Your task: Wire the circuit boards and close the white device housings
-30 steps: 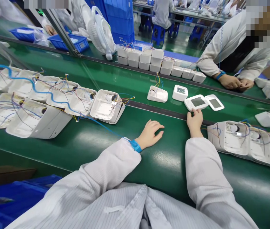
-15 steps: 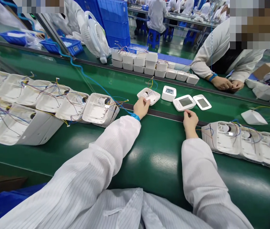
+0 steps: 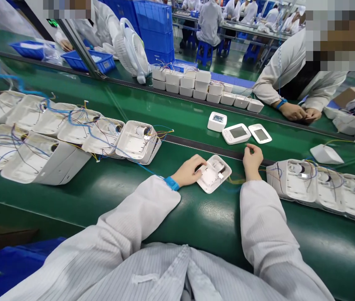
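Your L hand grips the wht housing at its edge; your R hand, loosely open, is nr the LCD unit.

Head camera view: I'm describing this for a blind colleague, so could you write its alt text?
A person's left hand holds an open white housing at a green work surface; the right hand is curled nearby. Wired housings stand in rows to either side.
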A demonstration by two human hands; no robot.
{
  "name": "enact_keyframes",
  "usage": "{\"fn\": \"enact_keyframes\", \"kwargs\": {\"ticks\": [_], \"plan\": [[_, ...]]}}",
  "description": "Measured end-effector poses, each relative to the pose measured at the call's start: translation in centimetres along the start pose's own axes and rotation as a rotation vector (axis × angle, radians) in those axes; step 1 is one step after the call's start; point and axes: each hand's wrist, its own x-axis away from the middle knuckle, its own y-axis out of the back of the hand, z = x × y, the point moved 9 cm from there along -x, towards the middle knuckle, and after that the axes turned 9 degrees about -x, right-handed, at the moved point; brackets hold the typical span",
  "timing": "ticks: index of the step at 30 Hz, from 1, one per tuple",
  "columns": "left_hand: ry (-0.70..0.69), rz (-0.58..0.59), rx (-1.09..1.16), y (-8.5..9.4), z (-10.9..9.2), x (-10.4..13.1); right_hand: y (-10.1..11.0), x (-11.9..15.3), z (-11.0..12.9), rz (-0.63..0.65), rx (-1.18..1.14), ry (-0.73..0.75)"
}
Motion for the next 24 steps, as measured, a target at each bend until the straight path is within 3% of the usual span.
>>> {"fn": "enact_keyframes", "kwargs": {"ticks": [5, 9, 14, 20, 24], "plan": [[0.098, -0.007, 0.013, -2.1, -2.2, 2.2, -1.1, -1.5, -0.7, 0.027, 0.123, -0.016], [0.02, 0.107, 0.029, -3.9, -4.0, 2.4, -2.7, -4.6, -1.1, 0.117, 0.211, -0.039], [-0.017, 0.129, 0.107, -3.8, -3.6, 2.1, -3.4, -7.3, -2.2, 0.147, 0.307, -0.117], [0.001, 0.114, 0.095, -3.9, -3.2, 2.2, -3.8, -6.8, -1.8, 0.086, 0.339, -0.121], [0.018, 0.108, 0.077, -3.8, -3.2, 2.3, -2.0, -6.2, -0.4, -0.002, 0.227, -0.099]]}}
